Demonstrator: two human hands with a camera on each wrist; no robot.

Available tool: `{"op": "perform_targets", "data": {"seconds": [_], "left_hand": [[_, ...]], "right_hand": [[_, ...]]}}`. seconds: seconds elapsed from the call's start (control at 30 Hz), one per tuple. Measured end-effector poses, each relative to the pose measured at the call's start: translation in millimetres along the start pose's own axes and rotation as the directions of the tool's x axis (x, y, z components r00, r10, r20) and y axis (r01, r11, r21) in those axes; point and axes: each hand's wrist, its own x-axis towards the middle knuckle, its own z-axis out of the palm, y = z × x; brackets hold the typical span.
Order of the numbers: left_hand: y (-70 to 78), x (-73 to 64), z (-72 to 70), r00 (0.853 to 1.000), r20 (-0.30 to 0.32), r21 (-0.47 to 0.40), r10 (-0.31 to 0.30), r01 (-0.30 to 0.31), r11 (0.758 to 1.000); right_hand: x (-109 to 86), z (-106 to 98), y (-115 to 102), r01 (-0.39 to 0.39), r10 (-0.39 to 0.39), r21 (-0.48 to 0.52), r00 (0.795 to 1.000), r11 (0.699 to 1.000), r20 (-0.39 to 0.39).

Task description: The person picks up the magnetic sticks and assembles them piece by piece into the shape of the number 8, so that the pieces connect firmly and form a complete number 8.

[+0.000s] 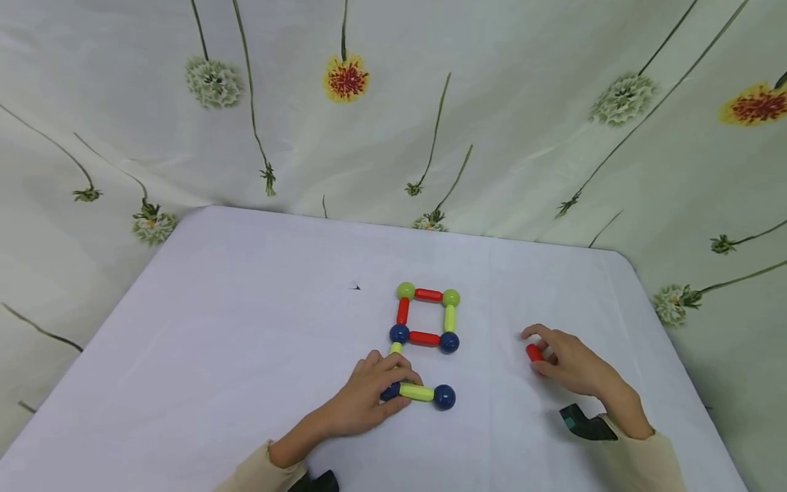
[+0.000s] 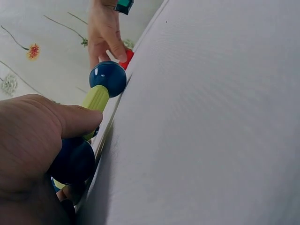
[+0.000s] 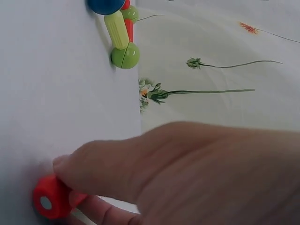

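My left hand [image 1: 369,395] grips a dark blue ball [image 2: 73,161] at the near corner of a ball-and-rod magnetic construction. Its thumb lies along the yellow-green rod [image 1: 417,391] joined to that ball, and another blue ball [image 1: 445,397] caps the rod's far end. A second yellow-green rod [image 1: 396,348], partly hidden by the fingers, runs up to a square of red and yellow-green rods with green and blue balls at its corners. Off to the right, my right hand [image 1: 574,362] pinches a loose red magnetic rod [image 3: 51,197] between thumb and fingers; its silvery end disc shows in the right wrist view.
The construction stands around the middle of a table with a white cloth [image 1: 246,307]. A flower-patterned curtain [image 1: 522,123] hangs behind the table's back edge and along its sides. A small dark mark [image 1: 356,288] is on the cloth left of the square.
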Motion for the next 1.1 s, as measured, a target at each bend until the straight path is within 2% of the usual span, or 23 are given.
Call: {"op": "perform_targets", "data": {"seconds": [0.23,0.53,0.87,1.1], "left_hand": [[0.4,0.2,-1.5,1.000,0.003,-0.001,-0.002,0.002,1.000],[0.1,-0.6,-0.9,1.000,-0.001,0.000,0.001,-0.001,1.000],[0.6,0.1,0.4,1.000,-0.007,0.012,0.005,-0.005,1.000],[1.3,-0.1,0.2,1.000,-0.003,0.021,-0.002,0.002,1.000]], "right_hand": [[0.8,-0.1,-8.0,-0.016,0.016,0.001,0.999,1.000,-0.041],[8.7,12.0,-26.6,0.089,-0.089,0.096,0.996,0.991,0.004],[19.4,37.1,-32.6,0.223,-0.216,0.141,0.975,0.965,-0.060],[22.8,46.1,-39.2,0.248,-0.240,0.237,0.969,0.939,-0.062]]}}
